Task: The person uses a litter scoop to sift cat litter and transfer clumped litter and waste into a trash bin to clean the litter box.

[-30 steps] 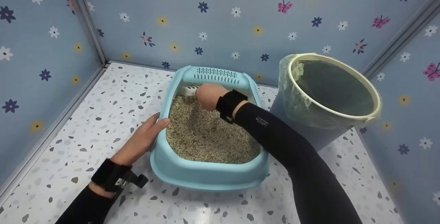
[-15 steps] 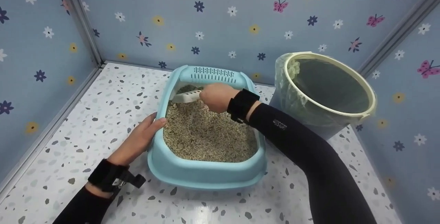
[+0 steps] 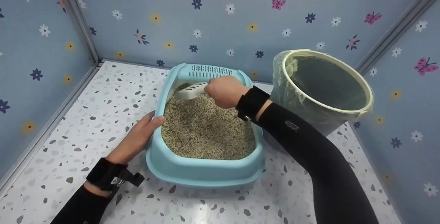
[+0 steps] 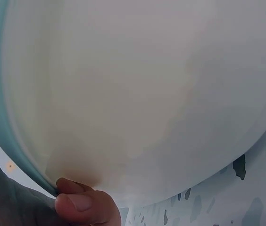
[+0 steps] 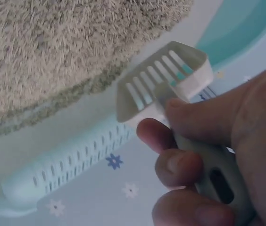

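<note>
A light blue litter box [image 3: 206, 176] stands on the speckled floor, filled with pale, grainy litter [image 3: 206, 138]. My left hand [image 3: 135, 138] grips its left rim, thumb on top; the left wrist view shows curled fingers [image 4: 90, 207] at the rim's underside. In my right hand [image 3: 227, 91] is the handle of a white slotted litter scoop [image 3: 188, 93], held over the back of the litter. Up close in the right wrist view, the scoop's head [image 5: 200, 80] has see-through slots and no clumps show in it.
To the right of the litter box stands a tall bin [image 3: 306, 120] with a yellowish liner bag [image 3: 288, 72] folded over its rim. Flower-patterned wall panels [image 3: 213, 21] close in the back and both sides, right behind the box.
The scoop has come up from the back left of the litter and moved slightly right with my right hand. My left hand keeps its hold on the rim.
</note>
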A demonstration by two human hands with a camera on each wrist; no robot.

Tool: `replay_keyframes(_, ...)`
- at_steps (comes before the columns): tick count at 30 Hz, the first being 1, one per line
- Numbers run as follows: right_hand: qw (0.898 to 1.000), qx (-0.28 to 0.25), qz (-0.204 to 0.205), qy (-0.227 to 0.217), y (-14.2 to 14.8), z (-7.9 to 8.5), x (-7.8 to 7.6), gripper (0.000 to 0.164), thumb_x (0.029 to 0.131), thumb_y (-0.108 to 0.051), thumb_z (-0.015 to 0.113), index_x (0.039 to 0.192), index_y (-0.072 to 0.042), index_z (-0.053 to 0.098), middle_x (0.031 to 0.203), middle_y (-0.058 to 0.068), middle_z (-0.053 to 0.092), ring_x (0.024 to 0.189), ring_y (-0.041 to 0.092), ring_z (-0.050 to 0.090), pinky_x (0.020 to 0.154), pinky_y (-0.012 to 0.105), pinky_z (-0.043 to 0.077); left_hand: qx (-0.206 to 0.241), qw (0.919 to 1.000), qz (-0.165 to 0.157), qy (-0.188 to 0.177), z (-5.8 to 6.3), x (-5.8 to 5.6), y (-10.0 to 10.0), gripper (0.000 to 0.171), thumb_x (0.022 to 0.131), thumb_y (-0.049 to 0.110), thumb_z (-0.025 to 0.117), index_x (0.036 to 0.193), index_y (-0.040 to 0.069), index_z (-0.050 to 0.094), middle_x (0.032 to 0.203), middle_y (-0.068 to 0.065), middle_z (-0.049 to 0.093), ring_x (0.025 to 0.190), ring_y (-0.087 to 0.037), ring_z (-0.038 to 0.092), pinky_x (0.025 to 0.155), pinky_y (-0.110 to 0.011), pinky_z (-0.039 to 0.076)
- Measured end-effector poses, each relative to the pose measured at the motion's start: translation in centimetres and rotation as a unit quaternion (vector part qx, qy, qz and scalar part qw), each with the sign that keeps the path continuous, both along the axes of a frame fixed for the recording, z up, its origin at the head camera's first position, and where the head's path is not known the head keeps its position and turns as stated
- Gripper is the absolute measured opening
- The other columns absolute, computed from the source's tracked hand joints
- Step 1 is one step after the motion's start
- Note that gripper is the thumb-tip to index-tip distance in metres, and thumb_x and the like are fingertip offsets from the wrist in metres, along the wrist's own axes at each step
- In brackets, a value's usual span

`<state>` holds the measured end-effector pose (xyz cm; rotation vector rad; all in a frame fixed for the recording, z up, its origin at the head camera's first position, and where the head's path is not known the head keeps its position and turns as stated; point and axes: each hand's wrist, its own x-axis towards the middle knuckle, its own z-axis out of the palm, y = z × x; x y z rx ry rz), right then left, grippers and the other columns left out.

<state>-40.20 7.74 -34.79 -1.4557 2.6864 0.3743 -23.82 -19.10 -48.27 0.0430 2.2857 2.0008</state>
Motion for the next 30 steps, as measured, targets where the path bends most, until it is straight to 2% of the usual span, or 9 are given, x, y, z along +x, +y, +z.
replay_keyframes(5,1.000,-0.002,0.022,0.011,-1.4,-1.7,-0.6,0.017,0.107,-0.003,0.062,0.111,-0.009,0.078,0.106,0.007,0.074,0.085,0.026,0.070,0.074,0.047,0.064,0.001,1.0000,0.005,0.007,-0.1,0.0,0.2,0.080,0.116,0.052,0.053,0.175,0.006,0.026,0.138,-0.030,0.062,0.118,-0.040,0.071,0.102,-0.040,0.058)
replay_keyframes(7,0.999,-0.007,0.028,0.014,-1.3,-2.0,-1.0,0.019,0.108,-0.004,0.064,0.115,-0.010,0.081,0.105,0.006,0.077,0.085,0.027,0.072,0.074,0.046,0.065,0.000,1.0000,0.004,0.006,-0.1,0.0,0.2,0.081,0.116,0.053,0.053,0.176,0.006,0.025,0.140,-0.030,0.062,0.119,-0.039,0.071,0.103,-0.040,0.058)
replay_keyframes(13,0.999,-0.017,0.034,0.025,0.9,-1.4,-2.1,0.028,0.109,-0.013,0.071,0.132,-0.023,0.083,0.109,0.005,0.081,0.088,0.028,0.075,0.071,0.045,0.065,-0.008,1.0000,-0.001,0.006,-0.1,0.0,0.0,0.083,0.116,0.055,0.053,0.176,0.006,0.022,0.141,-0.030,0.063,0.118,-0.039,0.073,0.102,-0.042,0.059)
replay_keyframes(16,0.999,-0.022,0.027,0.038,2.1,-0.6,-2.1,0.021,0.110,-0.026,0.072,0.124,-0.018,0.085,0.101,0.007,0.079,0.084,0.030,0.075,0.069,0.048,0.065,-0.010,0.9999,-0.002,0.007,-0.1,0.0,-0.1,0.083,0.116,0.055,0.052,0.176,0.006,0.023,0.137,-0.030,0.065,0.115,-0.039,0.074,0.099,-0.042,0.061)
replay_keyframes(20,0.998,-0.024,0.004,0.063,3.7,0.6,-1.7,0.034,0.110,-0.039,0.073,0.106,-0.006,0.084,0.091,0.011,0.078,0.074,0.034,0.072,0.065,0.055,0.064,-0.013,0.9999,-0.001,0.008,-0.1,-0.1,-0.2,0.081,0.116,0.055,0.052,0.176,0.006,0.024,0.137,-0.028,0.066,0.114,-0.038,0.075,0.098,-0.040,0.061)
replay_keyframes(24,0.994,0.000,-0.010,0.106,4.9,1.7,-0.9,0.031,0.107,-0.032,0.077,0.091,-0.006,0.080,0.083,0.011,0.075,0.069,0.031,0.066,0.060,0.055,0.063,-0.012,0.9999,0.002,0.008,-0.1,0.0,-0.1,0.080,0.117,0.054,0.052,0.175,0.005,0.026,0.138,-0.028,0.064,0.115,-0.036,0.074,0.099,-0.037,0.060)
replay_keyframes(26,0.992,0.004,-0.008,0.128,5.2,2.1,-0.5,0.024,0.105,-0.023,0.078,0.086,-0.008,0.079,0.082,0.009,0.074,0.070,0.030,0.065,0.060,0.053,0.062,-0.005,1.0000,0.000,0.006,0.0,0.0,-0.1,0.079,0.117,0.053,0.051,0.175,0.005,0.027,0.138,-0.029,0.064,0.116,-0.036,0.073,0.098,-0.037,0.060)
replay_keyframes(28,0.991,-0.006,0.004,0.135,5.1,2.3,0.0,0.019,0.104,-0.021,0.079,0.088,-0.011,0.081,0.083,0.007,0.074,0.073,0.029,0.065,0.061,0.049,0.061,-0.001,1.0000,0.000,0.003,0.0,0.0,0.0,0.079,0.117,0.053,0.051,0.175,0.006,0.026,0.139,-0.029,0.063,0.118,-0.037,0.072,0.099,-0.036,0.060)
replay_keyframes(30,0.991,-0.022,0.033,0.130,4.6,2.2,0.5,0.009,0.104,-0.016,0.078,0.101,-0.016,0.086,0.090,0.005,0.077,0.079,0.028,0.067,0.064,0.045,0.060,0.001,1.0000,-0.001,0.002,0.0,0.0,0.1,0.079,0.117,0.053,0.051,0.176,0.006,0.025,0.143,-0.029,0.061,0.121,-0.038,0.070,0.101,-0.036,0.058)
